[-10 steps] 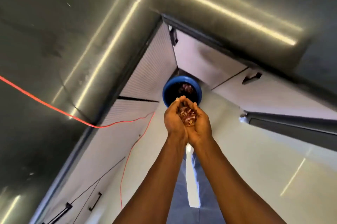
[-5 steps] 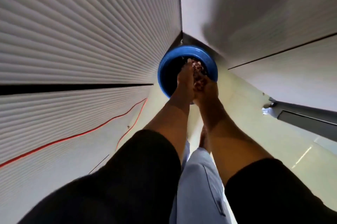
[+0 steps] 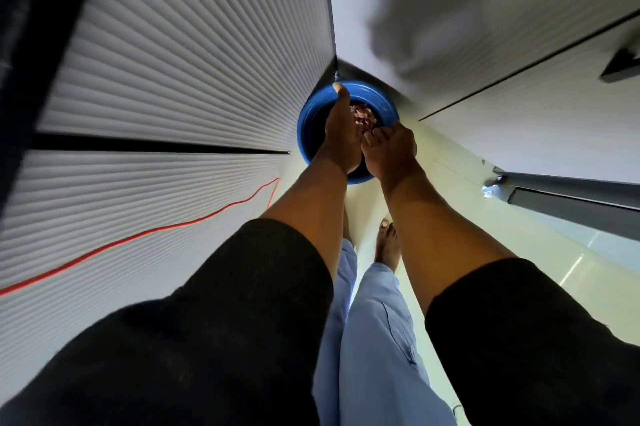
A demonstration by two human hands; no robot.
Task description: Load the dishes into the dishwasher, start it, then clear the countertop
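A round blue bin (image 3: 311,127) stands on the floor in the corner where two cabinet runs meet. Reddish-brown food scraps (image 3: 363,115) lie inside it. My left hand (image 3: 341,134) stretches flat over the bin's opening, fingers pointing toward the far rim. My right hand (image 3: 391,146) hovers beside it over the right rim, back turned up and fingers bent toward the left palm. I see nothing held in either hand, though both palms are partly hidden. No dishes or dishwasher racks are visible.
Ribbed white cabinet fronts (image 3: 173,79) fill the left, with a red cable (image 3: 138,237) running across them. Smooth white doors (image 3: 519,114) with a black handle (image 3: 623,65) stand on the right. A grey panel edge (image 3: 571,198) juts out low right. My bare foot (image 3: 388,242) stands on pale floor.
My cupped hands carried the scraps down to the bin, then parted over it. The scraps now lie in the bin. I have bent lower toward the corner.
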